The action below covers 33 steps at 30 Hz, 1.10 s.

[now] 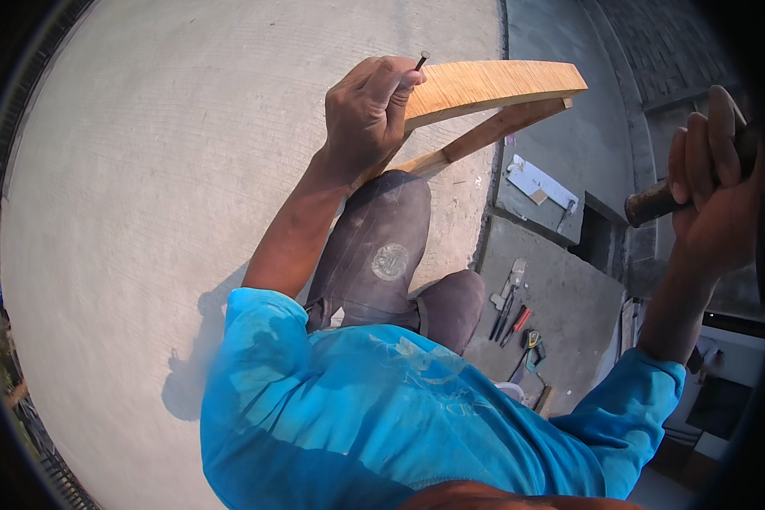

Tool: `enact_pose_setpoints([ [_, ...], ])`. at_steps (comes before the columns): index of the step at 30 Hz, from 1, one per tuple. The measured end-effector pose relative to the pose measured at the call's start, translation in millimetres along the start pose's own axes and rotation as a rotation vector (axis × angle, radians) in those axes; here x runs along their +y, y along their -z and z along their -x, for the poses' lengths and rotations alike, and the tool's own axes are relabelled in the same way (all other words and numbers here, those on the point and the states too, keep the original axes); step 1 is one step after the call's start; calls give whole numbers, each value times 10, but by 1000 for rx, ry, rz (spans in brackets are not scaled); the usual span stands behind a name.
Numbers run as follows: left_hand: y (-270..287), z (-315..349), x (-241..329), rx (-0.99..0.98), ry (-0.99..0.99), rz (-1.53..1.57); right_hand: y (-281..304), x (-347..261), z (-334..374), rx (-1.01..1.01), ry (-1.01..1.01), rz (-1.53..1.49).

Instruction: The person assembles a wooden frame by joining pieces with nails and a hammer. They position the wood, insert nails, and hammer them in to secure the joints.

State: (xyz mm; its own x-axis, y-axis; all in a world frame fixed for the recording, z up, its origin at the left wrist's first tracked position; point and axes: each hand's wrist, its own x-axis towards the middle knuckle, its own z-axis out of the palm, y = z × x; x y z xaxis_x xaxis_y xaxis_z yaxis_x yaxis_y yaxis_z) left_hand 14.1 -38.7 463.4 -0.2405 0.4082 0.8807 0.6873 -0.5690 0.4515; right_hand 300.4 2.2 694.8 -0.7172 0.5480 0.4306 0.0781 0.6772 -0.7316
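Note:
Between the thumb and fingers of my left hand (370, 110), a dark nail (422, 61) is pinched, its head pointing up. The hand rests at the near end of a pale wooden board (493, 85). Below that board a second, browner wooden piece (506, 132) runs at an angle, and the two pieces come together under my hand. My right hand (714, 195) is raised at the far right, its fingers wrapped around the thick round handle of what looks like a hammer (648, 204). The tool's head is hidden at the dark rim.
My bent knee (391, 221) is beneath the wood. On the grey slab to the right lie pliers with red handles (517, 325), a yellow and black tape measure (531, 340) and other hand tools. Farther off are a white panel (540, 183) and a rectangular opening (597, 234).

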Motion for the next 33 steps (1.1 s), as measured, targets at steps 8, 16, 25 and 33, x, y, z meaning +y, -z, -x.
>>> enact_pose_setpoints([
  [8,187,-36,-11,-31,55,-128,-672,258,205,-227,-170,211],
  [16,210,-47,59,-37,196,357,-1138,566,941,453,-320,-579],
  [25,144,112,82,-136,23,-186,-2030,1494,1383,687,-737,-831],
  [33,100,284,-226,-169,157,54,-2367,1810,1415,785,-851,-1119],
])
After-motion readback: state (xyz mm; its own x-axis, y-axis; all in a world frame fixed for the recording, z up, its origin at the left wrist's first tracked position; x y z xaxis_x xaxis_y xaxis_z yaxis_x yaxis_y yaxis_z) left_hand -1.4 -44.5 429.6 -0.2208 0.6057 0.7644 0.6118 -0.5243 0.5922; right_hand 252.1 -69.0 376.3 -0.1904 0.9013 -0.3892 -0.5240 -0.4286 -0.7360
